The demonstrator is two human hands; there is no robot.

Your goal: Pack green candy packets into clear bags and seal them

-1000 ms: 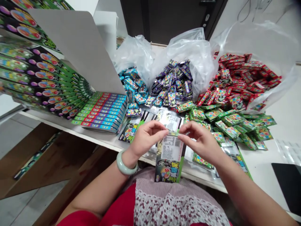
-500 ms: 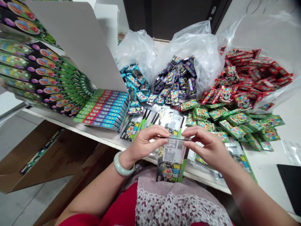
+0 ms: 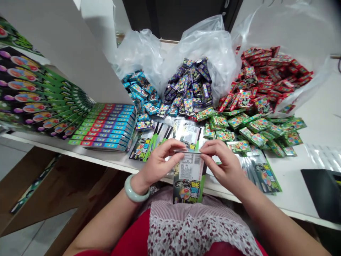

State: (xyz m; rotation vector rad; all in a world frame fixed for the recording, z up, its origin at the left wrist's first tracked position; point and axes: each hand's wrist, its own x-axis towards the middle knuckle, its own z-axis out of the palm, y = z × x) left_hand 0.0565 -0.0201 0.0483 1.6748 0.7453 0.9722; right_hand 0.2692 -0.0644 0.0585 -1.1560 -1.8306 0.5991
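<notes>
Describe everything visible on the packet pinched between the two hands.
The flat rectangular packet hangs upright from its top edge, pinched between the left hand and right hand. Its glossy film shows a white barcode label with small printed text on the upper part, and a dark lower panel with a colourful round graphic and large characters. Its right edge is green. Its lower end reaches past the front edge of the table.

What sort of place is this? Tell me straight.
Probably a small packing workshop. Loose blue packets, purple packets and red packets lie heaped by colour in clear plastic bags. Flat printed boxes stand stacked nearby, and the left hand and right hand pinch a long printed packet.
</notes>
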